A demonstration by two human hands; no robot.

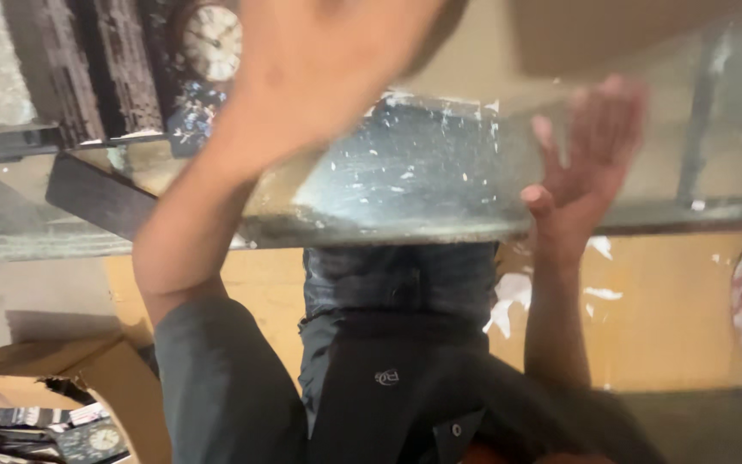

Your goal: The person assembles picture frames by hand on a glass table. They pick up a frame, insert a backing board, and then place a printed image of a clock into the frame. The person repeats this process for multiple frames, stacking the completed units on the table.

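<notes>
Above the glass table (pixel 440 228) edge, left hand (pixel 319 77) and right hand (pixel 590 150) hover open-gripped

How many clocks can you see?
2. One round clock stands at the top left, behind the raised left hand. Another clock lies in the open cardboard box at the bottom left. More may be hidden in that box.

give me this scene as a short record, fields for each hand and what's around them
left hand: raised, blurred, over the scratched glass tabletop, holding nothing visible
right hand: open, fingers spread, at the glass edge
above hands: plain brown cardboard box
far left: round white-faced clock
lower left: open brown carton with a small clock inside
floor: tan sheet
</notes>
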